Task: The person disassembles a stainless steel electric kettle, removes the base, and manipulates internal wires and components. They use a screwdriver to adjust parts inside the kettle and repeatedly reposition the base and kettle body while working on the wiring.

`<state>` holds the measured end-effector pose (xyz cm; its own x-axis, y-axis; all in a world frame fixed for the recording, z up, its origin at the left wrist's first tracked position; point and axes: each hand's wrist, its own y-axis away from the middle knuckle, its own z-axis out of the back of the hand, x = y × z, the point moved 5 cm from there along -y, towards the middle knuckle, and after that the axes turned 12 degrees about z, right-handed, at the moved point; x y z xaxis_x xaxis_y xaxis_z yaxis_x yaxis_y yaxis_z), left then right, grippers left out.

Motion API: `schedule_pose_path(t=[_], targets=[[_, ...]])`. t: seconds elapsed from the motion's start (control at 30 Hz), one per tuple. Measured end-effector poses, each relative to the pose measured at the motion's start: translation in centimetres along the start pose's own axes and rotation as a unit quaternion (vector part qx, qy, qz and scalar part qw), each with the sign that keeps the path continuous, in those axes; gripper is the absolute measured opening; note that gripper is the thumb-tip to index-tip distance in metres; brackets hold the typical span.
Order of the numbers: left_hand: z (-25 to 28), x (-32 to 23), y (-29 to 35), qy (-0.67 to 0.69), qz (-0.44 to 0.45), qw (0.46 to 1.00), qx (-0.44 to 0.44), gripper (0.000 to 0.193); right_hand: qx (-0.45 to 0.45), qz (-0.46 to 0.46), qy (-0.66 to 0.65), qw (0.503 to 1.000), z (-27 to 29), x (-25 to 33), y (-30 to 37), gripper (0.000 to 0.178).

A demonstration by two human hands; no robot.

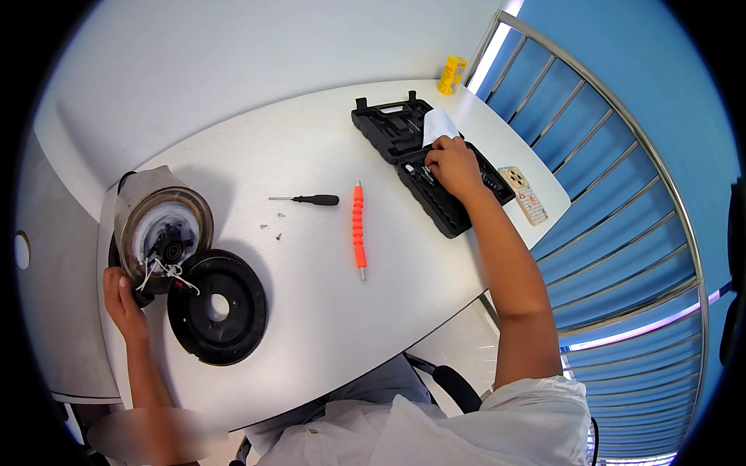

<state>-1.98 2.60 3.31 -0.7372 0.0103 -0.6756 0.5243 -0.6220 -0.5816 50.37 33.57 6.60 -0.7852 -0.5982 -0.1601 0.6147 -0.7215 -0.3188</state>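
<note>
An appliance that looks like an electric kettle point(130, 203) lies on its side at the left, its underside open on a black central part and white wires. My left hand point(123, 303) is closed around its black handle. A round black base cover point(253, 320) with a central hole rests beside it, touching the wires. At the far right, my right hand point(454, 165) reaches into an open black tool case point(444, 219). Its fingers are pinched together over the case near small metal tool pieces point(420, 172); what they hold, if anything, is hidden. A white paper point(440, 128) stands behind the fingers.
Mid-table lie a black-handled screwdriver point(315, 199), several small screws point(278, 237) and an orange flexible shaft point(358, 225). A phone point(524, 196) lies right of the case. A yellow container point(451, 75) stands at the back corner. A metal railing point(622, 116) runs along the right.
</note>
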Motion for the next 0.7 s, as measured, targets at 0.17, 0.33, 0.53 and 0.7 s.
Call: schedule_pose_path(t=[0.17,0.33,0.53,0.7], targets=[[-0.1,-0.8,0.0,0.005,-0.007,1.0,0.002,0.026,0.02,-0.022,-0.037,0.999,-0.4,-0.2,0.7,0.011],[-0.1,-0.5,0.0,0.016,-0.024,1.0,0.005,0.026,0.042,-0.023,-0.025,0.999,-0.3,-0.1,0.8,0.012],[-0.1,-0.8,-0.1,0.013,-0.03,0.999,-0.006,0.026,0.041,-0.02,-0.027,0.999,-0.1,0.0,0.8,0.013],[-0.3,-1.2,-0.1,0.015,-0.033,0.999,-0.011,0.026,-0.078,-0.082,-0.235,0.965,2.2,-0.2,1.0,0.017]])
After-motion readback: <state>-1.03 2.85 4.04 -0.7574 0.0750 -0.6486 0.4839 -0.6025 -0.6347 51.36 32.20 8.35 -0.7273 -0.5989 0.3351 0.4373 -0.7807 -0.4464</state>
